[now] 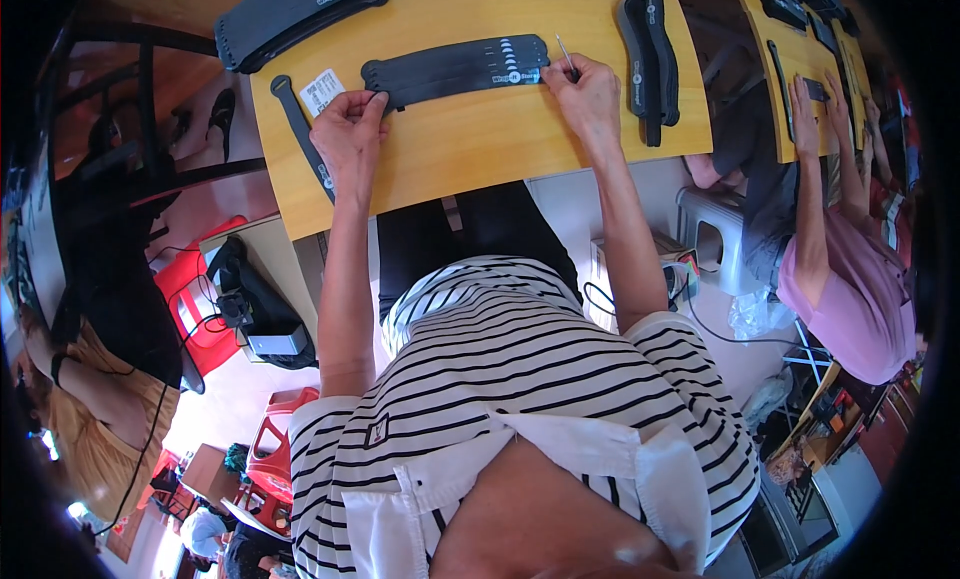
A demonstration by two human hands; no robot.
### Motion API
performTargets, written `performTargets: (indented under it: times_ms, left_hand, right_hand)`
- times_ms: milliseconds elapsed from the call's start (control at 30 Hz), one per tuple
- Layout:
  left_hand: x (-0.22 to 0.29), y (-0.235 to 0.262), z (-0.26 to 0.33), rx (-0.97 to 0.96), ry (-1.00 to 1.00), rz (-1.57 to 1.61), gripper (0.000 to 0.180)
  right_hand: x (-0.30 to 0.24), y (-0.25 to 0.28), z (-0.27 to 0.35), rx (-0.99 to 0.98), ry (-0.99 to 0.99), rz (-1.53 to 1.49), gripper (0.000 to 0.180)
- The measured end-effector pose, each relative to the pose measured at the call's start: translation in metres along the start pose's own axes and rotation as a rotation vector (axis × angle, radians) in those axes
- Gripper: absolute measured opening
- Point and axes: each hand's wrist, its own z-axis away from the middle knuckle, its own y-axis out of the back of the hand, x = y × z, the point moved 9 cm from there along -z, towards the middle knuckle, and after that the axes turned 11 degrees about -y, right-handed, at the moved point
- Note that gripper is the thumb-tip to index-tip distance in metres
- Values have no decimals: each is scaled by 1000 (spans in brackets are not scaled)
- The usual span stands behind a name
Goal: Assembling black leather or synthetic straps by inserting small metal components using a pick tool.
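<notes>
A row of overlapping dark grey straps (440,77) with rounded ends and pale printing lies across the table before me. My left hand (347,137) pinches the near corner at the straps' left end between thumb and fingertips. At their right end, my right hand (588,91) is closed round a thin, pointed metal tool (563,49), its tip sticking up past the fingers. What kind of tool it is I cannot make out. Beside my left hand lie a single dark strap (300,129) and a white printed label (321,91), partly under the fingers.
A thick strap bundle (300,17) lies at the table's far left, and another (650,64) on the right. The wooden table (480,144) ends just before my body. A co-worker's hands (808,114) are at a second table on the right. A grey stool (715,234) stands between.
</notes>
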Motion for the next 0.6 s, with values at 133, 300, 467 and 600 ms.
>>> performTargets:
  times_ms: [133,300,467,600]
  left_hand:
    - [4,-1,1,-3,2,-8,16]
    - [4,-1,1,2,6,-6,16]
    - [4,-1,1,9,-5,-2,16]
    - [4,-1,0,8,-24,-11,15]
  right_hand:
    - [-3,1,0,-8,-2,17,17]
    - [0,0,-1,-6,-4,22,17]
    - [0,-1,-2,-8,-14,35,17]
    - [-2,-1,-1,-7,-15,42,16]
